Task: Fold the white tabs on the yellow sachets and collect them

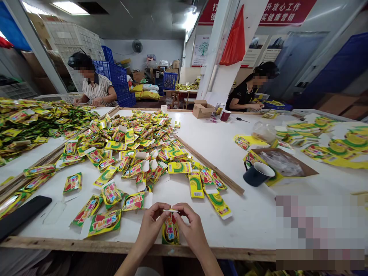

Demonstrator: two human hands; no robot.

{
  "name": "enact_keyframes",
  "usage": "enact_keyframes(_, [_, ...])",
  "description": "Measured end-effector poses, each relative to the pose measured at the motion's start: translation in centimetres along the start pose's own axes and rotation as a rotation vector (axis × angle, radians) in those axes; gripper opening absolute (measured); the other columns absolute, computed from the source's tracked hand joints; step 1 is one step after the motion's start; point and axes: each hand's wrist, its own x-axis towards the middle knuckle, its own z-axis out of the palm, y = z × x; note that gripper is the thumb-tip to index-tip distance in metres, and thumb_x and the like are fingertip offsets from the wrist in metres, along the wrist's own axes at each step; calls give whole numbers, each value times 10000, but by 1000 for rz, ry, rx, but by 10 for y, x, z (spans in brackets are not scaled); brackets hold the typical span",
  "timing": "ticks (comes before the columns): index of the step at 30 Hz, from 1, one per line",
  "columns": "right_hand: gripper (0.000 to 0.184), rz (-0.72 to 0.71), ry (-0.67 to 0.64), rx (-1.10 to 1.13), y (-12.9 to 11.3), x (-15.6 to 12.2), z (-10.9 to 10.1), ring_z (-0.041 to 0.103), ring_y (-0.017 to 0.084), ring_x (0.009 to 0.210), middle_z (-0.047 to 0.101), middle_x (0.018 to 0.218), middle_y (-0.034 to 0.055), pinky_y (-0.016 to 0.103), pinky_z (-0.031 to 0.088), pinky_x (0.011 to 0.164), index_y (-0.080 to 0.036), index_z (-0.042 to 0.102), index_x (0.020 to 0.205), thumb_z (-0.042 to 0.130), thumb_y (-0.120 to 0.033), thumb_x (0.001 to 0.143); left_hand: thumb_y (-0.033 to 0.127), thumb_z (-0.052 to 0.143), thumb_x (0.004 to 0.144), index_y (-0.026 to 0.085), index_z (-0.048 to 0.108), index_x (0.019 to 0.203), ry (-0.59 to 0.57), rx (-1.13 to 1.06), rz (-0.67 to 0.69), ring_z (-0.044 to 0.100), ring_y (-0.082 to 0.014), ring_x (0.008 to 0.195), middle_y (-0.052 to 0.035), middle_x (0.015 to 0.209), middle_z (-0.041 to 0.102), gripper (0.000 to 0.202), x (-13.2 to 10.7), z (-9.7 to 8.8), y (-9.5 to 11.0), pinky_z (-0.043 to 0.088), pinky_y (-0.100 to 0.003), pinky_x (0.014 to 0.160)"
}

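Between my two hands, close to the table's front edge, stands a small yellow-green candy box point(170, 230) with colourful lettering and a white flap at its top. The fingers of my left hand point(153, 222) pinch the box's upper left side, thumb in front. On the upper right side, my right hand point(190, 222) pinches it the same way, both thumbs near the flap. Just left of my hands lies another candy box point(105, 223) with an open white end. Beyond my hands spreads a heap of similar boxes point(138, 153), several with flaps open.
Wooden strips point(211, 165) divide the white table point(253, 214). A dark mug point(258, 174) stands at right beside an open carton point(284, 163). A black phone point(24, 214) lies at front left. Green packets point(34, 122) are piled far left. Two people point(96, 86) work across the table.
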Motion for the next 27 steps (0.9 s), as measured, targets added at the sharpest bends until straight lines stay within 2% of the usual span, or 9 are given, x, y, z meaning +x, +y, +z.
enact_keyframes(3, [199,-9,26,-23,-6,1,1,632,200,824,675,862,62,264,507,727,-187,679,830,562,-340,878,348,672,793,162,705,853,14,16,17,657,-236,877,-87,895,726,198,-1,1,1,511,-320,803])
enact_keyframes(7, [161,23,79,-67,-6,4,5,614,177,705,668,777,38,251,495,667,-183,665,815,589,-322,845,327,685,780,154,698,882,50,50,4,638,-201,770,-54,787,705,201,1,3,0,503,-274,705])
enact_keyframes(12, [199,84,90,-67,-7,12,8,588,172,642,656,698,27,240,479,602,-180,649,766,582,-354,836,334,692,773,147,693,825,105,56,7,595,-161,672,-21,706,674,194,6,6,0,466,-236,629])
enact_keyframes(20, [219,112,21,22,0,-1,6,644,198,748,691,803,49,262,510,692,-177,661,849,591,-384,861,343,706,762,163,717,869,60,32,-10,669,-220,795,-62,820,735,210,-4,0,-6,526,-294,723])
enact_keyframes(24, [234,110,20,42,-3,-4,9,665,220,792,704,845,67,280,526,716,-177,665,866,578,-393,862,309,628,830,183,702,920,24,199,66,676,-229,853,-71,895,730,171,-10,1,-1,536,-325,773])
enact_keyframes(26, [249,69,69,-28,-8,-11,-4,664,228,818,708,868,72,282,526,732,-189,677,864,552,-404,870,278,566,871,207,676,1002,21,350,151,669,-225,891,-74,969,715,185,-12,-8,6,531,-338,803])
enact_keyframes(27, [255,49,122,-91,-10,-17,-18,661,232,833,709,881,72,280,525,738,-200,683,863,543,-413,869,257,535,885,220,659,1039,34,432,204,659,-228,936,-78,1019,704,201,-12,-16,11,522,-352,837])
